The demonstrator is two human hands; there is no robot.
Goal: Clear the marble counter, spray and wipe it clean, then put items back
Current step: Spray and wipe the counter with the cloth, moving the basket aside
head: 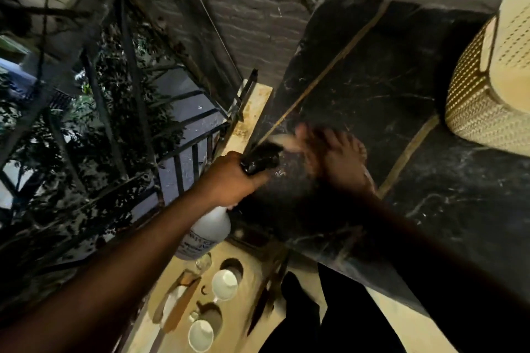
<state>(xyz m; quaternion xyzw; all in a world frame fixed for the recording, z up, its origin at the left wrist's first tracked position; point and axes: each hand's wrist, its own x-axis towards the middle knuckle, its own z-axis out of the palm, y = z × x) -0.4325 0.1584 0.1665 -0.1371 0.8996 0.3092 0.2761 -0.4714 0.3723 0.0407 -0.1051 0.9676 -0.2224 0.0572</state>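
Dark marble counter (387,100) veined in white, crossed by two brass-coloured inlay strips, running from near right to far centre against a grey brick wall (258,8). On the right of the counter, a cream woven basket (487,89) with a perforated lid shut, contents hidden. Left hand (229,178) curled round the neck of a spray bottle (209,235), black trigger head (259,159) pointed at the counter's left edge, white labelled body hanging below the fist, label too blurred to read. Right hand (341,157) laid on the marble just right of the nozzle, blurred, with something pale (286,142) at the fingertips; whether gripped or merely pressed, cannot tell. Right forearm in shadow across the near part of the slab. Below the counter at near centre, a pale floor or ledge (243,309) with two white cups (225,284) seen from above, insides not clearly visible, a small glass (203,261), and a wooden-handled item (180,306) beside them. Left of everything, black metal railing (183,163) and stair framing with dark foliage (114,112) behind. Dark trouser legs (329,318) at the near edge.
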